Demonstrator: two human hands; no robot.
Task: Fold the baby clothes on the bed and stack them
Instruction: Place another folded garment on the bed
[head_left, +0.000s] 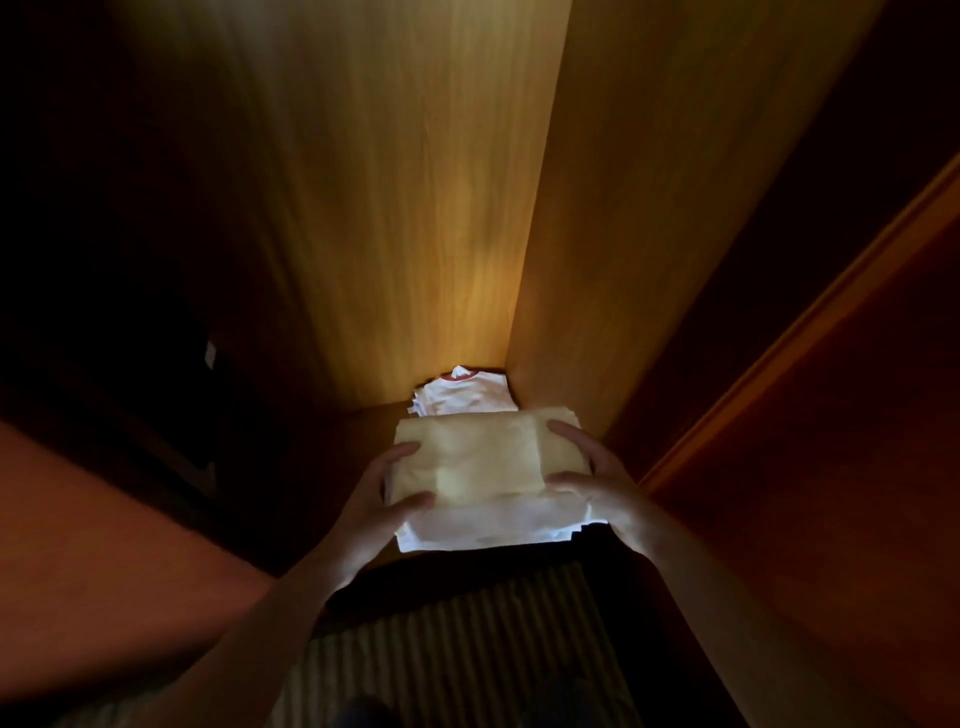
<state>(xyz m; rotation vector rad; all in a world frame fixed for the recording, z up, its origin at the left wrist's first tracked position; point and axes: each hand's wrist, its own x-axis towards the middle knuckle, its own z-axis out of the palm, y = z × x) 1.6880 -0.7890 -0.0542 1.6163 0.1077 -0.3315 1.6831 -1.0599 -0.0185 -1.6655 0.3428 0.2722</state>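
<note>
A stack of folded baby clothes (483, 467) sits at the front of a wooden wardrobe shelf, a pale yellow piece on top and white pieces (488, 527) under it. My left hand (374, 504) grips the stack's left side, thumb on top. My right hand (597, 483) grips its right side, fingers curled over the top edge. Behind it, deeper on the shelf, lies a second folded white pile with a red-trimmed collar (462, 392).
Wooden wardrobe walls (415, 208) rise behind and to the right (649, 234). An open door panel (810, 415) stands at the right, another reddish panel (104, 545) at the left. Striped flooring (467, 649) lies below. The surroundings are dark.
</note>
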